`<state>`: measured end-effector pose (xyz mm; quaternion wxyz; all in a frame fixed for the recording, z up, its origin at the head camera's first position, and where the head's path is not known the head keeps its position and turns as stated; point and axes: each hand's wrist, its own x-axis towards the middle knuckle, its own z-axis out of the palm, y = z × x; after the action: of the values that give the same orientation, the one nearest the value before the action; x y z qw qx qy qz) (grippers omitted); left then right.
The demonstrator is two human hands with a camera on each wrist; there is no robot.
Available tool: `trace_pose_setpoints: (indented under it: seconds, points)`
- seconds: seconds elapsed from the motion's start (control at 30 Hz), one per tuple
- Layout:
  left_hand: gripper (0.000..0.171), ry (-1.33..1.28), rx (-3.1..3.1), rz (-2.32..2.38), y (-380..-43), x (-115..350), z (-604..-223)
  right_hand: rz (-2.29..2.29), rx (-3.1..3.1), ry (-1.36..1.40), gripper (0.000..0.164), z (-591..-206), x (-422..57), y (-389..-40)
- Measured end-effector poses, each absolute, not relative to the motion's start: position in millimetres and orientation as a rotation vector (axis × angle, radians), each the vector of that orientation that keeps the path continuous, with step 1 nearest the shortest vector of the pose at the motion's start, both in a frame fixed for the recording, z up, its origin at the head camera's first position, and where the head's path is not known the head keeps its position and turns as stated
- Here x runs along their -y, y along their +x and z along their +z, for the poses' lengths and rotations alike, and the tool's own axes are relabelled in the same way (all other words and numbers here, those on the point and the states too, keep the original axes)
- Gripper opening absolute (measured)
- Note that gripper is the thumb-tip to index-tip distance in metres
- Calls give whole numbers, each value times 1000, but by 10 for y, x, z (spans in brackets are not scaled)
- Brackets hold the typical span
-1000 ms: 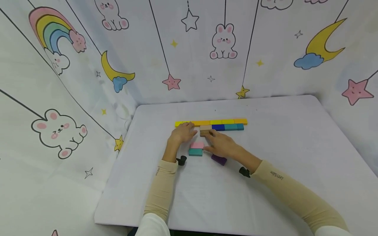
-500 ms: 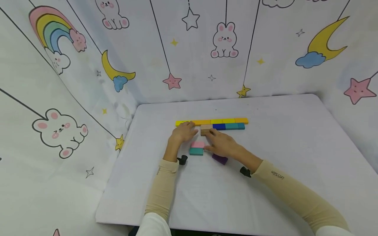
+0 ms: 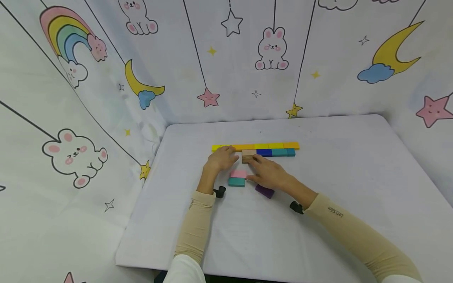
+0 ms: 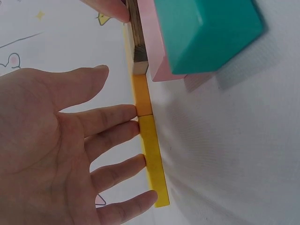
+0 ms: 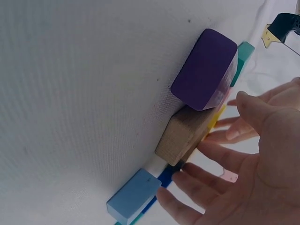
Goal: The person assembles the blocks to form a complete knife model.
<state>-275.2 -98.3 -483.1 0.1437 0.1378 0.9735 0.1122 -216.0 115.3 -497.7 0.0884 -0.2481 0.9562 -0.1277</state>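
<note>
My left hand (image 3: pixel 222 158) lies at the left end of a long row of yellow and orange blocks (image 3: pixel 262 146). In the left wrist view its fingers are spread, fingertips right at a yellow block (image 4: pixel 153 159) and an orange one (image 4: pixel 142 93). My right hand (image 3: pixel 270 173) reaches over the front row, fingers loosely extended at the wooden blocks (image 3: pixel 249 153). The right wrist view shows those fingertips along the wood (image 5: pixel 180 136), beside a dark blue block (image 5: pixel 166 176) and a light blue block (image 5: pixel 133 194). The right hand covers the light blue block in the head view.
Teal blocks (image 3: pixel 279 152) continue the front row rightward. Nearer the person, a pink block (image 3: pixel 238 173) adjoins a green-teal block (image 3: pixel 236 182). A purple block (image 3: pixel 264 191) lies slanted under the right wrist. Patterned cloth (image 3: pixel 240 78) hangs behind the white table (image 3: pixel 336 177).
The head view has shifted slightly. Both hands and the blocks keep their places relative to one another.
</note>
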Motion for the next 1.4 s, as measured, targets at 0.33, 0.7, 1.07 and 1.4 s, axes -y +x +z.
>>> trace_pose_setpoints:
  seconds: [0.33, 0.7, 1.07, 1.4]
  points:
    - [57, 401, -2799, 326, -2744, 962, -4797, -425, -2858, -734, 75, -4970, -1166, -2149]
    - [56, 402, -2799, 343, -2749, 954, -4789, -504, -2808, -909, 70, -4909, -1056, -2010]
    - [55, 390, -2807, 318, -2726, 976, -4810, -360, -2741, -1024, 68, -4935, -912, -1868]
    - [56, 388, -2814, 316, -2722, 965, -4808, -244, -2764, -1048, 72, -4861, -925, -1809]
